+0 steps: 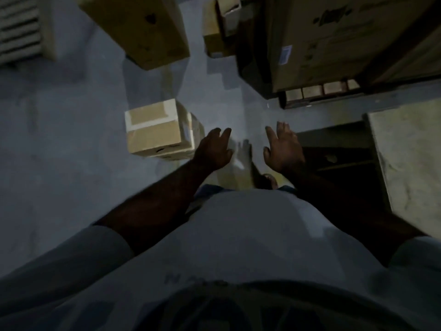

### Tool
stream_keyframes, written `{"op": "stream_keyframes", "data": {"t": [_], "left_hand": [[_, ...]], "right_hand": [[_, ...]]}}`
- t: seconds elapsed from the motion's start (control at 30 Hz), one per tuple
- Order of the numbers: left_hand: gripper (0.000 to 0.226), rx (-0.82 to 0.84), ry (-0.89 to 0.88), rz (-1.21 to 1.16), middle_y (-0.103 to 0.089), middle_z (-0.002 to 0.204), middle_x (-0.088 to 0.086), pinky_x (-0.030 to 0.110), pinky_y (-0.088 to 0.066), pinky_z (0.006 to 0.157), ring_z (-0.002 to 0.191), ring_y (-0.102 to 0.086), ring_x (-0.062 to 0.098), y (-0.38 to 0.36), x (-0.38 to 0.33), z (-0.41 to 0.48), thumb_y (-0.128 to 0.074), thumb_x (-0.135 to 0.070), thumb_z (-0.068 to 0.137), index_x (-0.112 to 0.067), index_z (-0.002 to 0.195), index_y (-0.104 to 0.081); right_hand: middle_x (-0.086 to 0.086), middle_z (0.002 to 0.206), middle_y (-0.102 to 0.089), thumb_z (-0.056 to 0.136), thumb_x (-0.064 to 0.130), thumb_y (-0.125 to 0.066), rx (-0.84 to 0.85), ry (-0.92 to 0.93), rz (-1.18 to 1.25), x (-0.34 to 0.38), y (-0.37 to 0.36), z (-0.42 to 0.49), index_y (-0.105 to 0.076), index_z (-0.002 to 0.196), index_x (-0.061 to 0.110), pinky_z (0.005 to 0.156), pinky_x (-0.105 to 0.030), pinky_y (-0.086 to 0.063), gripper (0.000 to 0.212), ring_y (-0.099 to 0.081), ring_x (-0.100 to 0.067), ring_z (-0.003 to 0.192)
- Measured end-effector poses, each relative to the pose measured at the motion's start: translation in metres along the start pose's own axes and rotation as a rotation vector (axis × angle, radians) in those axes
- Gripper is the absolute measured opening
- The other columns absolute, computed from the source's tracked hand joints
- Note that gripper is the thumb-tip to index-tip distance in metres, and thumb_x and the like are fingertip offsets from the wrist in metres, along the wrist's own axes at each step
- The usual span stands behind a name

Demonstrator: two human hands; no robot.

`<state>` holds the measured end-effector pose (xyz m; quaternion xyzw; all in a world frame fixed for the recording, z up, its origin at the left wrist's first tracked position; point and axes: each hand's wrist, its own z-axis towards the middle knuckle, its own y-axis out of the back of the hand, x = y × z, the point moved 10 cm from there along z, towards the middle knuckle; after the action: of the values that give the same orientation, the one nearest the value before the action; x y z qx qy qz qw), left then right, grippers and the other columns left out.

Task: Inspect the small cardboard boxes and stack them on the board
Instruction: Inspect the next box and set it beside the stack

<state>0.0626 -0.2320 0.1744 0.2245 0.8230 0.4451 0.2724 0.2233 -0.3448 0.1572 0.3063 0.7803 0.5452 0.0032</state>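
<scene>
Dim light, view blurred. Both hands are held out low over the floor [59,151], empty, fingers spread and straight, palms down.

- The left hand [214,149] is just beside the right edge of the small cardboard box [155,130].
- The right hand [282,146] is farther off, with a pale blurred shape [244,151] between the hands that is too smeared to name.
- The box sits taped on the floor to the person's front-left, its long side running roughly across the view.
- The left hand is clearly nearer, so the reach likely goes leftward.
- The board cannot be identified with confidence.
</scene>
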Motion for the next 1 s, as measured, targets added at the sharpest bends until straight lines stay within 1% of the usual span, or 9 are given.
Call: {"op": "stream_keyframes", "data": {"t": [0.13, 0.27, 0.4, 0.47, 0.57, 0.7, 0.83, 0.93, 1.0], "left_hand": [[0.072, -0.031, 0.043, -0.086, -0.045, 0.146, 0.030, 0.050, -0.047, 0.101, 0.129, -0.051, 0.047, 0.002, 0.028, 0.002, -0.065, -0.034, 0.094, -0.006, 0.154, -0.038], [0.070, -0.070, 0.076, -0.134, -0.046, 0.146, 0.032, 0.052, -0.047, 0.104, 0.129, -0.051, 0.049, 0.003, 0.082, 0.001, -0.066, -0.034, 0.094, -0.005, 0.153, -0.042], [0.071, -0.059, 0.130, -0.173, -0.045, 0.148, 0.032, 0.053, -0.045, 0.108, 0.133, -0.048, 0.049, 0.013, 0.175, 0.011, -0.064, -0.035, 0.093, -0.006, 0.153, -0.042], [0.070, -0.059, 0.136, -0.172, -0.045, 0.147, 0.031, 0.054, -0.047, 0.104, 0.131, -0.049, 0.049, 0.024, 0.229, 0.019, -0.061, -0.036, 0.092, -0.007, 0.153, -0.043], [0.070, -0.053, 0.144, -0.122, -0.038, 0.154, 0.030, 0.055, -0.041, 0.110, 0.139, -0.041, 0.048, 0.039, 0.314, 0.031, -0.064, -0.032, 0.095, -0.008, 0.156, -0.038], [0.066, -0.079, 0.154, -0.056, -0.045, 0.145, 0.039, 0.064, -0.049, 0.099, 0.131, -0.048, 0.056, 0.041, 0.406, 0.050, -0.069, -0.020, 0.090, 0.002, 0.148, -0.047], [0.072, -0.059, 0.258, -0.006, -0.023, 0.163, 0.028, 0.052, -0.034, 0.115, 0.148, -0.029, 0.045, 0.029, 0.476, 0.084, -0.061, -0.032, 0.099, -0.011, 0.160, -0.028], [0.075, -0.002, 0.373, -0.036, -0.011, 0.168, 0.022, 0.048, -0.028, 0.120, 0.152, -0.020, 0.041, -0.002, 0.522, 0.109, -0.055, -0.038, 0.102, -0.018, 0.163, -0.018], [0.076, 0.026, 0.412, -0.040, -0.012, 0.167, 0.022, 0.048, -0.031, 0.117, 0.150, -0.025, 0.042, -0.021, 0.540, 0.123, -0.057, -0.038, 0.100, -0.019, 0.163, -0.018]], "right_hand": [[-0.021, 0.172, -0.009, 0.105, 0.039, -0.049, 0.051, 0.043, -0.051, 0.043, -0.011, 0.020, -0.018, 0.166, 0.018, 0.130, -0.050, -0.013, 0.072, -0.009, -0.039, 0.159], [-0.024, 0.171, -0.012, 0.104, 0.037, -0.050, 0.079, 0.059, -0.047, 0.095, -0.025, 0.048, -0.019, 0.166, 0.015, 0.127, -0.050, -0.014, 0.072, -0.011, -0.040, 0.159], [-0.027, 0.169, -0.016, 0.104, 0.035, -0.051, 0.062, 0.071, -0.010, 0.170, -0.046, 0.095, -0.021, 0.165, 0.012, 0.126, -0.051, -0.019, 0.071, -0.013, -0.042, 0.158], [-0.025, 0.169, -0.018, 0.104, 0.035, -0.052, 0.066, 0.037, 0.026, 0.205, -0.061, 0.119, -0.023, 0.165, 0.012, 0.126, -0.051, -0.021, 0.071, -0.014, -0.041, 0.158], [-0.023, 0.170, -0.017, 0.104, 0.032, -0.053, 0.080, -0.020, 0.120, 0.252, -0.094, 0.148, -0.024, 0.164, 0.013, 0.126, -0.051, -0.023, 0.070, -0.012, -0.038, 0.159], [-0.021, 0.172, -0.015, 0.103, 0.030, -0.054, 0.167, -0.025, 0.204, 0.301, -0.151, 0.184, -0.023, 0.165, 0.013, 0.125, -0.048, -0.021, 0.071, -0.008, -0.036, 0.160], [-0.019, 0.172, -0.014, 0.103, 0.028, -0.057, 0.195, -0.042, 0.286, 0.326, -0.188, 0.237, -0.021, 0.165, 0.013, 0.125, -0.047, -0.020, 0.073, -0.007, -0.034, 0.160], [-0.024, 0.169, -0.021, 0.104, 0.028, -0.056, 0.183, -0.028, 0.289, 0.330, -0.216, 0.281, -0.023, 0.164, 0.007, 0.125, -0.047, -0.022, 0.072, -0.015, -0.038, 0.158], [-0.029, 0.159, -0.037, 0.101, 0.029, -0.057, 0.161, -0.019, 0.271, 0.326, -0.231, 0.309, -0.034, 0.158, 0.002, 0.119, -0.051, -0.035, 0.067, -0.034, -0.046, 0.148]]}}
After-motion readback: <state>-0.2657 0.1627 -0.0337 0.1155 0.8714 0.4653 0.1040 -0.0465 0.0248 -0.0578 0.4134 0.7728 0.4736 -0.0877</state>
